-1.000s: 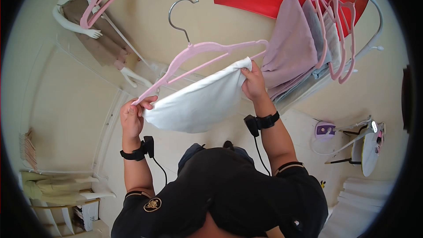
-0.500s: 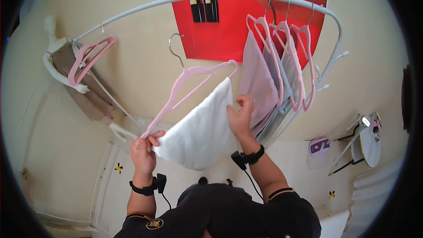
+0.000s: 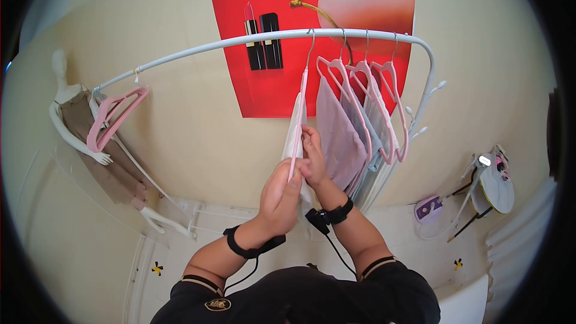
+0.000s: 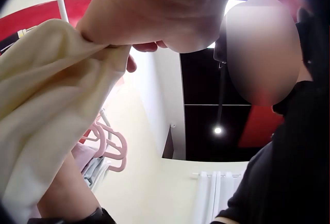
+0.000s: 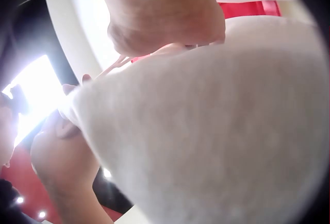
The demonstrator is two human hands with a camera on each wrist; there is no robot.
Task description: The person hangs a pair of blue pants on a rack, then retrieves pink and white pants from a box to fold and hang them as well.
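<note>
A pink clothes hanger [image 3: 302, 105], seen edge-on in the head view, carries a white cloth [image 3: 291, 135] draped over it. Its metal hook reaches up to the white rail. My left hand [image 3: 281, 197] grips the hanger's near end. Close against it, my right hand [image 3: 314, 155] touches the hanger's side with loosely extended fingers. In the left wrist view the cloth [image 4: 41, 100] falls in folds below the left hand [image 4: 154, 15]. The cloth [image 5: 206, 126] fills much of the right wrist view and hides the fingertips of the right hand [image 5: 165, 20].
Several pink hangers [image 3: 360, 72] with mauve, grey and white cloths hang from the curved rail [image 3: 228, 43] just right of my hands. Farther left, a pink hanger [image 3: 117, 121] hangs before a mannequin [image 3: 60, 87]. A purple-and-white steamer [image 3: 428, 209] stands on the floor at right.
The hanger has turned from broadside to edge-on and risen, its hook now at the rail. My left hand moved right and up with it; my right hand came in beside it.
</note>
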